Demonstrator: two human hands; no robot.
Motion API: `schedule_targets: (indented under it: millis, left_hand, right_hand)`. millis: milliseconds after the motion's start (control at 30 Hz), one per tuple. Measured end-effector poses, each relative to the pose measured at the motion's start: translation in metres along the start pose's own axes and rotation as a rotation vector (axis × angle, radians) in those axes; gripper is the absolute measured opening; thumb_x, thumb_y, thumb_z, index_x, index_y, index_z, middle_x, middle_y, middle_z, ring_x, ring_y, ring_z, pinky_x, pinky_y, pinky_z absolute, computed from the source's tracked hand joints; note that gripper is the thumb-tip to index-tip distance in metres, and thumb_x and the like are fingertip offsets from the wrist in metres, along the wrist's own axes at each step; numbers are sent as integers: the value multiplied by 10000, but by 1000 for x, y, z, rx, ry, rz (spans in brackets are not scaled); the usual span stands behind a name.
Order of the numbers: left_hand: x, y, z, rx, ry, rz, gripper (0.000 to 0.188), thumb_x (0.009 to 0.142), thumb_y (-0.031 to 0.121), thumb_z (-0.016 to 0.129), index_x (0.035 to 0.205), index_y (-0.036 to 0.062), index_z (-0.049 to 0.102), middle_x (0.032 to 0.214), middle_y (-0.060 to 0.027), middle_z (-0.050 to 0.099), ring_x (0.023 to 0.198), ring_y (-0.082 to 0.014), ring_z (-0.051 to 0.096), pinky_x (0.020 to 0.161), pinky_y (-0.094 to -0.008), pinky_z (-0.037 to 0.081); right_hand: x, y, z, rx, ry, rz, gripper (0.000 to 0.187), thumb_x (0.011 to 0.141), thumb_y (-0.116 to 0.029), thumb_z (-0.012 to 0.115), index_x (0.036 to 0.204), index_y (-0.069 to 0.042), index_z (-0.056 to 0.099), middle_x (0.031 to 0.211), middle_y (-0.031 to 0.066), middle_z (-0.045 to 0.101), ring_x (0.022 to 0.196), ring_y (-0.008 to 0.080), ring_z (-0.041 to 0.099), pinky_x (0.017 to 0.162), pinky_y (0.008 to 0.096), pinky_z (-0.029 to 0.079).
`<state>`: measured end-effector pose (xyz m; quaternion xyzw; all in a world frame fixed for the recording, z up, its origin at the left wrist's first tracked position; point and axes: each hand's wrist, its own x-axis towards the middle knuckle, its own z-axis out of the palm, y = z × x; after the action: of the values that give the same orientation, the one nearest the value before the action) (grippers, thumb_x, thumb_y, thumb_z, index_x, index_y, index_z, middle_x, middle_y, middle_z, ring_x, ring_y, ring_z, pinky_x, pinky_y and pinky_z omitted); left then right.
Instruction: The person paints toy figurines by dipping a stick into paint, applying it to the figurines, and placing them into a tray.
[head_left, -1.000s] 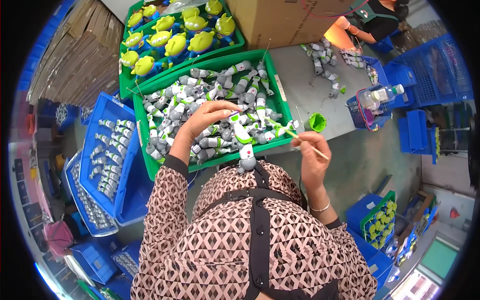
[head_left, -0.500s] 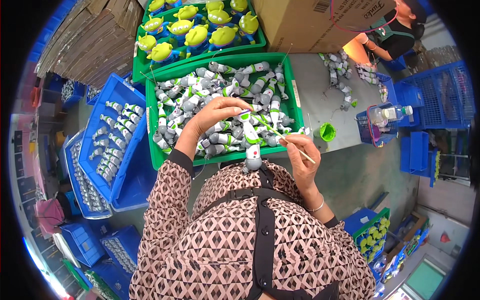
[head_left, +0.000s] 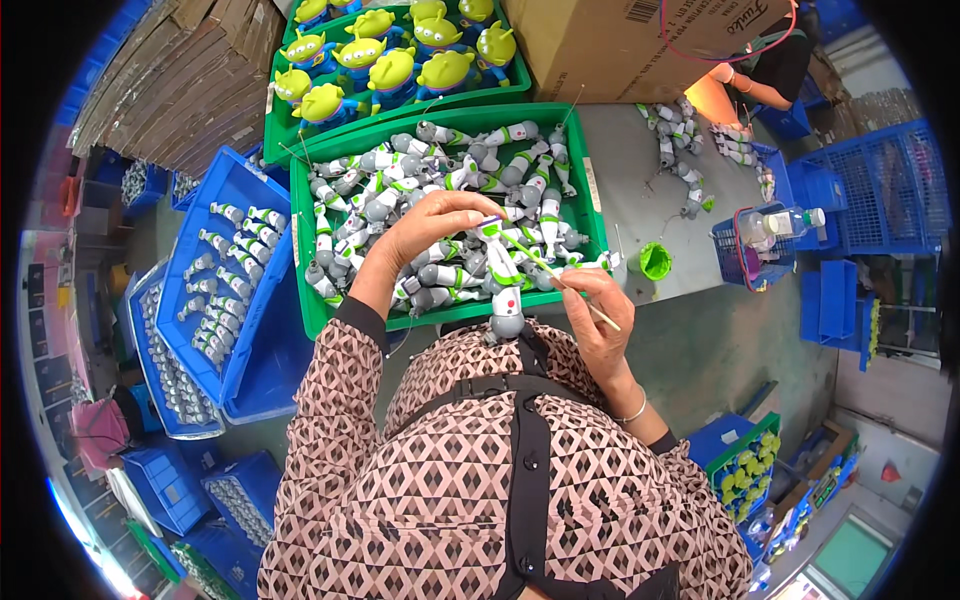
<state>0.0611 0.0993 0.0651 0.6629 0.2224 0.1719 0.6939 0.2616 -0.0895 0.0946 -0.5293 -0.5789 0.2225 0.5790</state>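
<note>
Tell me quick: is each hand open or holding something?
Left hand: closed, holding a white-and-green toy limb.
Right hand: closed, holding a thin paintbrush.

A green tray (head_left: 302, 240) heaped with small figures (head_left: 375, 210) fills the room ahead. Right of it, a green cup (head_left: 655, 262) stands near the right hand (head_left: 603, 335); past the cup, a bare lane of grey surface (head_left: 690, 250) runs to a blue basket (head_left: 732, 262). Farther back, a cardboard box (head_left: 600, 60) blocks passage; blue crates (head_left: 270, 365) bound the left.
</note>
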Motion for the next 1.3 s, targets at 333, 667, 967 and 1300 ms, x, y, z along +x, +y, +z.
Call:
schedule_targets:
  millis: [333, 667, 967, 1300]
  left_hand:
    - [-2, 1, 0, 20, 8, 3, 355, 872, 274, 564, 1088, 20, 685, 1108, -90, 668, 1082, -198, 584, 974, -326, 413]
    - [-5, 4, 3, 56, 20, 11, 373, 872, 291, 552, 1086, 15, 683, 1091, -97, 673, 1066, -196, 589, 964, -321, 413]
    - [-5, 2, 3, 46, 14, 15, 372, 875, 286, 548, 1087, 12, 682, 1104, -102, 670, 1079, -196, 587, 968, -321, 409]
    - [-5, 0, 3, 35, 10, 18, 368, 880, 284, 547, 1091, 13, 680, 1105, -102, 670, 1080, -200, 587, 973, -322, 407]
  right_hand:
    - [1, -1, 0, -39, -15, -47, 120, 826, 35, 639, 944, 12, 631, 892, 127, 673, 808, 249, 645, 723, 332, 497]
    - [-2, 0, 1, 2, 2, -15, 111, 830, 34, 634, 938, 10, 632, 887, 126, 675, 819, 249, 651, 732, 334, 499]
    - [-2, 1, 1, 13, 11, -18, 109, 831, 28, 635, 939, 13, 633, 892, 127, 677, 817, 245, 650, 735, 331, 502]
    - [-2, 0, 0, 16, 2, 1, 94, 840, 16, 630, 934, 15, 637, 891, 126, 678, 817, 244, 650, 740, 335, 503]
